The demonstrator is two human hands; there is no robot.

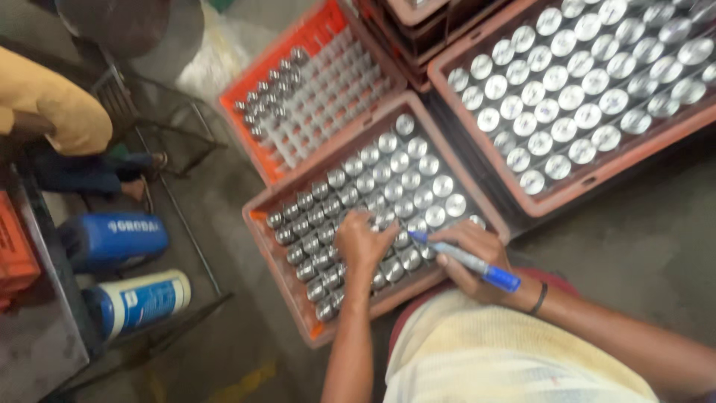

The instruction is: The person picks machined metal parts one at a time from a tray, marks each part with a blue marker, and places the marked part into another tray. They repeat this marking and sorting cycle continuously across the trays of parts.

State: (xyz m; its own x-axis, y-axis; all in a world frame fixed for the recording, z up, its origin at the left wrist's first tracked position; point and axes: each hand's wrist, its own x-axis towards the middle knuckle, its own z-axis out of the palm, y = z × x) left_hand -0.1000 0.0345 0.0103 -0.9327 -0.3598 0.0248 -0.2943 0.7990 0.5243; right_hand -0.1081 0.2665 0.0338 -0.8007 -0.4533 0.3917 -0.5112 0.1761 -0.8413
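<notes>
Glossy metal cylinders (388, 183) fill a matt brown plastic crate (257, 239); the blue marker (466, 259) looks smooth plastic, the floor (641, 224) rough.

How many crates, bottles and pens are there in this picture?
Crates holding shiny metal cylinders: 3, the near one under both hands, an orange one behind it, and one at the right.
Blue bottles: 2, lying on their sides at the left.
Blue pens: 1, in the right hand.
Total: 6.
</notes>
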